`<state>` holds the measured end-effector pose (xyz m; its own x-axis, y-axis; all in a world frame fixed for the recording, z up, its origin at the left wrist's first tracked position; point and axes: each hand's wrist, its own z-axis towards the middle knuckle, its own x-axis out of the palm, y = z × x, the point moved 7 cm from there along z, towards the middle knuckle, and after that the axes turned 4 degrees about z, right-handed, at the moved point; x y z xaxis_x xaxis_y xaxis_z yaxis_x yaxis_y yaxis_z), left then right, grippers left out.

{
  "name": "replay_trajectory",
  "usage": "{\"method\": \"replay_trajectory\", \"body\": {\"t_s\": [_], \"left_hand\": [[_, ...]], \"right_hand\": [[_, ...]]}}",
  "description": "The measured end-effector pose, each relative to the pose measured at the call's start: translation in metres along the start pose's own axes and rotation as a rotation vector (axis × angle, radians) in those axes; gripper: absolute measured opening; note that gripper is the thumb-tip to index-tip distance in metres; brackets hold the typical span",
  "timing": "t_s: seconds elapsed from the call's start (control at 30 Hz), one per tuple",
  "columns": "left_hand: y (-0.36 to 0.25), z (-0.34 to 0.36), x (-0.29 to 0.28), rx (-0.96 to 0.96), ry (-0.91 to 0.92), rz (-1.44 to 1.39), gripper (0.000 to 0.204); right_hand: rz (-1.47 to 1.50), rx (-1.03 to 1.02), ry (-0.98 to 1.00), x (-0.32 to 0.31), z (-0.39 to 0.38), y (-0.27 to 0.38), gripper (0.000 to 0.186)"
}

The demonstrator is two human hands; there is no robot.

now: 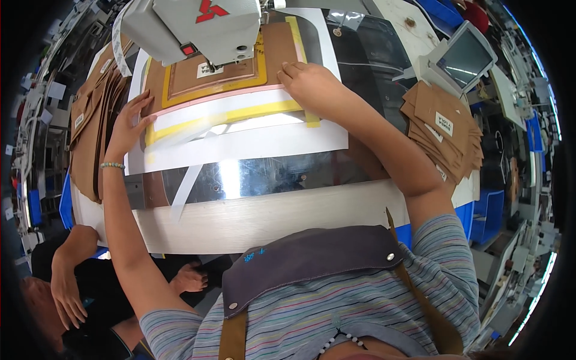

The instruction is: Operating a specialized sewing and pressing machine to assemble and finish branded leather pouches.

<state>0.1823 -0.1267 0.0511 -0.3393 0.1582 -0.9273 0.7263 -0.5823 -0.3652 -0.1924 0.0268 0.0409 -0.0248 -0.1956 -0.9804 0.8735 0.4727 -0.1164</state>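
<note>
A white sheet (234, 148) edged with yellow tape lies under the grey sewing machine head (198, 30). On it is a brown panel (279, 45), with a yellow frame (243, 83) over its middle and a white label under the needle area. My left hand (127, 123) rests at the sheet's left edge, thumb and fingers apart, fingertips by the panel's near left corner. At the right, my right hand (306, 84) lies with bent fingertips on the panel beside the yellow tape strip. Neither hand lifts anything. The machine head hides part of the panel.
Brown pieces are stacked at the left (90, 129), and more labelled brown pieces (441, 123) lie at the right. Beyond those stands a small screen (465, 59). A shiny metal plate (264, 174) crosses the near table. Another person's hand (67, 288) shows at lower left.
</note>
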Motion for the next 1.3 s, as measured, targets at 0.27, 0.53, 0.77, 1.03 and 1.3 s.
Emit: {"method": "replay_trajectory", "body": {"t_s": [0.27, 0.53, 0.77, 1.03, 1.3], "left_hand": [[-0.055, 0.023, 0.022, 0.093, 0.003, 0.074, 0.048], [-0.099, 0.05, 0.047, 0.153, -0.055, -0.159, 0.049], [-0.132, 0.069, 0.063, 0.216, -0.149, -0.032, 0.036], [-0.169, 0.049, 0.043, 0.335, -0.292, 0.204, 0.014], [-0.112, -0.107, -0.036, -0.092, -0.794, -0.029, 0.01]], "right_hand": [[-0.007, 0.049, 0.069, -0.018, -0.051, -0.039, 0.045], [-0.043, 0.126, 0.116, -0.028, -0.08, -0.076, 0.037], [-0.099, 0.213, 0.051, -0.015, -0.101, -0.105, 0.032], [-0.065, 0.252, 0.152, -0.036, -0.107, -0.089, 0.03], [0.252, -0.183, -0.276, -0.114, -0.105, 0.05, 0.029]]}}
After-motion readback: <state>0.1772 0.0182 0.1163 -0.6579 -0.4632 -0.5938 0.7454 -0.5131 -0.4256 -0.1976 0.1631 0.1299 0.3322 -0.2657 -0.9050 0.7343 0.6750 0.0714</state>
